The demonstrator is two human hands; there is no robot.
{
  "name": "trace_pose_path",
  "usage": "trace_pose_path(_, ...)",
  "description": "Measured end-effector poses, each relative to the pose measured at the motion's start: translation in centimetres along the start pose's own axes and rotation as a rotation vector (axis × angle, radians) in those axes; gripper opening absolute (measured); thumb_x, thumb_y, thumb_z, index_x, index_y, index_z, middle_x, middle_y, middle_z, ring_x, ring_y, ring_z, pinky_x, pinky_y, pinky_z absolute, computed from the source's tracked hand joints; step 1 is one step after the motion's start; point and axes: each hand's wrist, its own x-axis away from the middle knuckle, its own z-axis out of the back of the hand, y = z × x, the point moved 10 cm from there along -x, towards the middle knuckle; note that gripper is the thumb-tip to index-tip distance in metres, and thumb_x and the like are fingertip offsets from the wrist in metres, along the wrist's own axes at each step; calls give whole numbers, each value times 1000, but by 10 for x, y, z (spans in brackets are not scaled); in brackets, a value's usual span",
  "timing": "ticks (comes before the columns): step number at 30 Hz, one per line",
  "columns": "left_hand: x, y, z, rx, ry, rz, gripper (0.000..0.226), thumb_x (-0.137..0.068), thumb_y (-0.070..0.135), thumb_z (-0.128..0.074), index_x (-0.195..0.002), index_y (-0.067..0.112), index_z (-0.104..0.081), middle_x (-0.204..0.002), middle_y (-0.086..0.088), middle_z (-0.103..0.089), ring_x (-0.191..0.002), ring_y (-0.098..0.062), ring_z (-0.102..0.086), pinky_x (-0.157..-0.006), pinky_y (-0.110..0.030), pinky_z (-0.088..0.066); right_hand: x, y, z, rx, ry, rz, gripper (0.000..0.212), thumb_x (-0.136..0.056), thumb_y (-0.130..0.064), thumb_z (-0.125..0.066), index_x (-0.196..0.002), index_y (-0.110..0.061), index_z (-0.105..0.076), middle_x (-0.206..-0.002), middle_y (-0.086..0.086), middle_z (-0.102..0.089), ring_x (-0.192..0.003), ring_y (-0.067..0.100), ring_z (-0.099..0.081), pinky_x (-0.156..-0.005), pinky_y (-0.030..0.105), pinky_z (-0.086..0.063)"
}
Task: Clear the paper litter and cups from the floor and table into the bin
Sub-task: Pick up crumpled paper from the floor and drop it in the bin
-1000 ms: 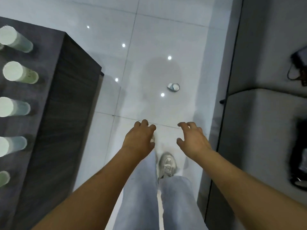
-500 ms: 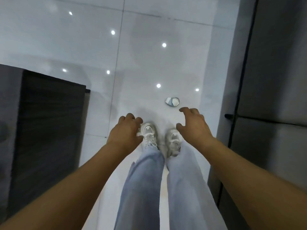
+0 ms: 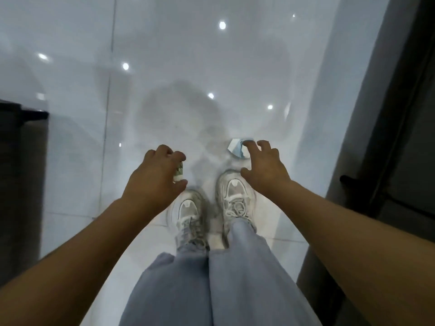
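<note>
Right hand (image 3: 264,169), at about 1 o'clock from the view's centre, reached down with fingers spread and slightly bent, grasping nothing; its fingertips (image 3: 247,144) overlapped the near edge of the litter (image 3: 235,148), a crumpled white-and-blue scrap lying on the floor (image 3: 164,67) just ahead of the right shoe (image 3: 236,196). Whether the fingertips actually touched the scrap could not be told. Left hand (image 3: 155,180), at about 11 o'clock, was curled around a small pale, green-patterned item (image 3: 179,174), mostly hidden by the fingers; it appeared to be a cup or piece of paper, though which could not be told. Outward, the left shoe (image 3: 188,212) stood beside the right on the glossy tiles, a dark table edge (image 3: 23,111) lay at 9 o'clock, and a dark cabinet (image 3: 400,137) at 3 o'clock. No bin was in view. Judged progress: one item apparently in hand, the floor scrap about to be picked up, carrying and binning both yet to come.
</note>
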Motion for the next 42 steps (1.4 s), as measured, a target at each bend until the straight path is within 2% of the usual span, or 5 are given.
trace_pose_path(6, -71, -30, -52, 1, 0, -33, 50, -82, 34, -70, -127, 22, -53, -123, -1, -49, -111, -21, -46, -83, -38, -52, -93, 12, -43, 102, 45, 139, 71, -85, -27, -67, -145, -36, -31, -159, -1, -12, -140, 34, -14, -101, 49, -42)
trace_pose_path(13, -92, -39, -68, 7, -13, -29, 53, -82, 33, -70, -130, 21, -52, -125, -3, -50, -112, -21, -46, -86, -33, -51, -93, 17, -61, 274, 124, 175, 78, -83, -28, -70, -148, -36, -27, -158, 2, -14, -140, 33, -15, -107, 42, -36)
trace_pose_path(22, -66, -25, -48, 6, -16, -10, 52, -84, 34, -67, -132, 22, -49, -127, -1, -47, -113, -19, -43, -83, -29, -47, -64, -7, -37, 216, 159, 149, 66, -85, -12, -60, -144, -23, -32, -136, 3, -45, -113, 25, -46, -83, 34, -48)
trace_pose_path(30, 42, 19, 57, 4, -3, 61, 47, -83, 33, -66, -127, 25, -50, -123, 2, -46, -110, -18, -42, -71, -26, -41, 64, -95, 77, 220, 131, 306, 71, -86, -13, -58, -148, -25, -26, -133, 0, -46, -110, 23, -46, -79, 35, -51)
trace_pose_path(42, 322, 76, 292, 83, 234, 306, 43, -84, 30, -66, -123, 19, -53, -124, -6, -47, -114, -26, -44, -79, -36, -47, 349, -256, 261, 397, 61, 626, 74, -88, -8, -55, -152, -25, -20, -143, -1, -40, -120, 23, -43, -77, 30, -43)
